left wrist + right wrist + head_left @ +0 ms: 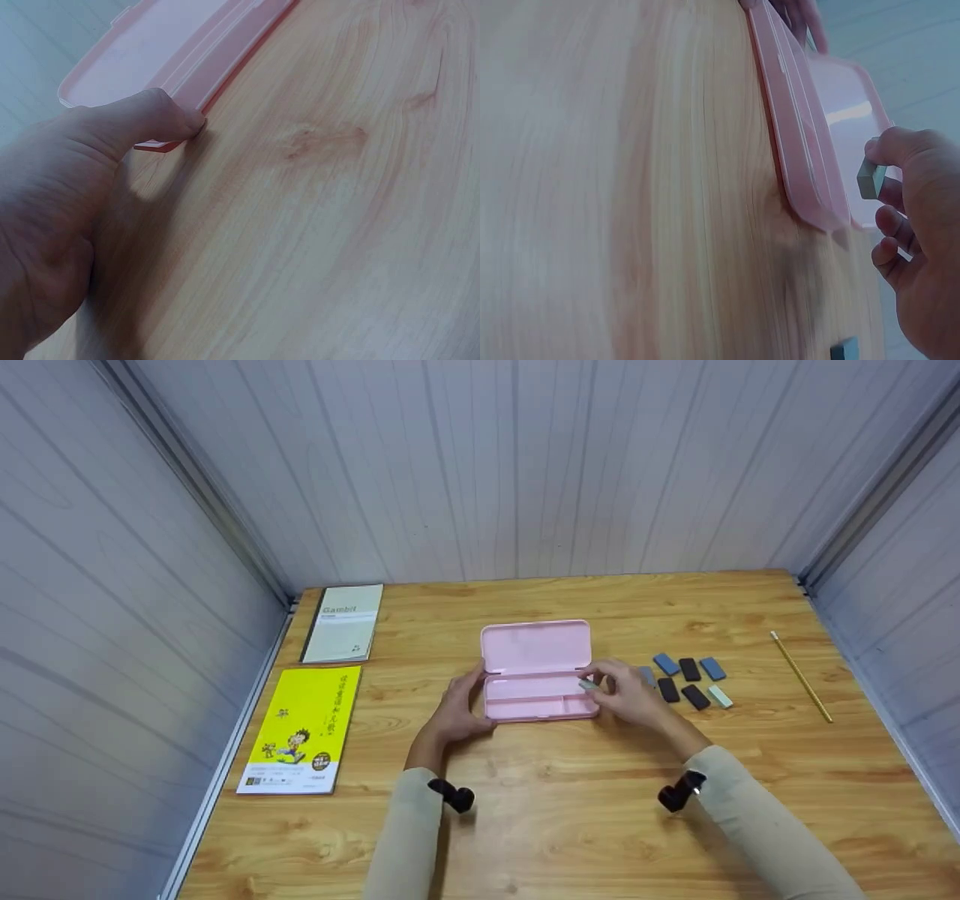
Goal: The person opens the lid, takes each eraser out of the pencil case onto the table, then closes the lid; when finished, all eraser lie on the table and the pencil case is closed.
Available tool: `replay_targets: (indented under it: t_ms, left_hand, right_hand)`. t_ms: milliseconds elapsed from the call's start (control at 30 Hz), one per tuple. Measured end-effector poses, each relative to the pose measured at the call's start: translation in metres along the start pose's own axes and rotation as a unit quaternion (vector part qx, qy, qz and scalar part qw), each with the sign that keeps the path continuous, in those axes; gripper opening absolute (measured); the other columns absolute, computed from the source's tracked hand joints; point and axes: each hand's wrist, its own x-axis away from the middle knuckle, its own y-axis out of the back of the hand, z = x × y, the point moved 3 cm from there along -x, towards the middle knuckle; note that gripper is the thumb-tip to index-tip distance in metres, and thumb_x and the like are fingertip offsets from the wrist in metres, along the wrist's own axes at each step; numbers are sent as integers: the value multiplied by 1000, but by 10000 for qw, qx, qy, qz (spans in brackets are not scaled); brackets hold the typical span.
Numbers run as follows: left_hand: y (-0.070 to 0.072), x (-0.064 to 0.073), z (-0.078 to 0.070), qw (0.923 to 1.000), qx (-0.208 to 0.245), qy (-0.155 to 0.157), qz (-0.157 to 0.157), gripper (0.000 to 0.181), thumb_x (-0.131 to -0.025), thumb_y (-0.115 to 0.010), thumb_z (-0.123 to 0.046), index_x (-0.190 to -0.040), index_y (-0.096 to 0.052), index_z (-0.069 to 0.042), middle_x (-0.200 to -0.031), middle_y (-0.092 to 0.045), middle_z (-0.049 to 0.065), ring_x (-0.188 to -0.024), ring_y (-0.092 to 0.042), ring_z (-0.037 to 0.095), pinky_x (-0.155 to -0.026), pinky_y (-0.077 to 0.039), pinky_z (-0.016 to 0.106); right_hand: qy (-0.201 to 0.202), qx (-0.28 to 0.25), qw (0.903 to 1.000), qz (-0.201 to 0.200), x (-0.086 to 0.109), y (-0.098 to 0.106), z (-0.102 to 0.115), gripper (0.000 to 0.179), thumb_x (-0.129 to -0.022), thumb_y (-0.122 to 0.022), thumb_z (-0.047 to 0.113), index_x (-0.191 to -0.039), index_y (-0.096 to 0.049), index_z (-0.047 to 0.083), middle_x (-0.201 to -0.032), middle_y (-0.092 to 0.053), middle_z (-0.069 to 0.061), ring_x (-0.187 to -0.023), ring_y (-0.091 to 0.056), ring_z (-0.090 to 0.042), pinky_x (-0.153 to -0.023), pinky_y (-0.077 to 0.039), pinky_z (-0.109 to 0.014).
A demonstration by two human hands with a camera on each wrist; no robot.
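Note:
A pink pencil case (535, 647) lies on the table with its lid raised toward the back; its tray has several compartments. My left hand (456, 712) holds the case's left end, the thumb at the front corner and the fingers along the side toward the hinge. In the left wrist view, the thumb touches the corner of the pencil case (142, 56). Between thumb and fingertips, my right hand (630, 696) pinches a small grey-green eraser (871, 180) above the right end of the tray. No object shows inside the compartments.
Right of the case lie several blue and black erasers (689, 669) and a pale green eraser (720, 696). A pencil (802, 679) lies farther right. At the left are a grey notebook (345, 626) and a yellow book (307, 720). Panel walls (480, 472) border the table.

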Motion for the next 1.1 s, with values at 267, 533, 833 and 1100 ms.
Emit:
replay_targets:
  t_ms: [267, 533, 833, 1100]
  left_hand:
    - [0, -1, -1, 10000, -6, -2, -47, 121, -79, -93, -13, -180, -26, -11, -181, -46, 11, -167, -33, 41, -141, -24, 62]
    - [-1, -3, 5, 9998, 135, 141, -58, 122, -78, -94, -17, -180, -28, -17, -181, -47, 4, -169, -32, 36, -143, -20, 58]
    - [0, -3, 2, 10000, 61, -58, -27, 122, -78, -93, -16, -180, -27, -10, -179, -49, 11, -166, -34, 38, -142, -22, 59]
    - [-1, -2, 5, 9995, 26, -262, -174, 124, -74, -95, -21, -179, -30, -11, -178, -51, 10, -163, -37, 40, -138, -24, 64]
  right_hand:
    - [-71, 364, 9989, -272, 18, 24, -17, 25, -101, -82, 7, -125, -81, 3, -103, -74, -15, -77, -53, -8, -70, -44, -21]
    - [-260, 424, 9979, -416, 34, 38, -33, 27, -99, -83, 3, -126, -81, 0, -104, -74, -13, -87, -60, -11, -78, -50, -20]
    - [-198, 537, 9972, -486, 49, 45, -51, 26, -97, -84, 1, -124, -82, 1, -100, -75, -12, -84, -59, -8, -73, -48, -20]
    - [-275, 657, 9968, -370, 58, 48, -58, 27, -99, -83, 3, -125, -83, 5, -100, -74, -9, -85, -58, -11, -74, -46, -21]
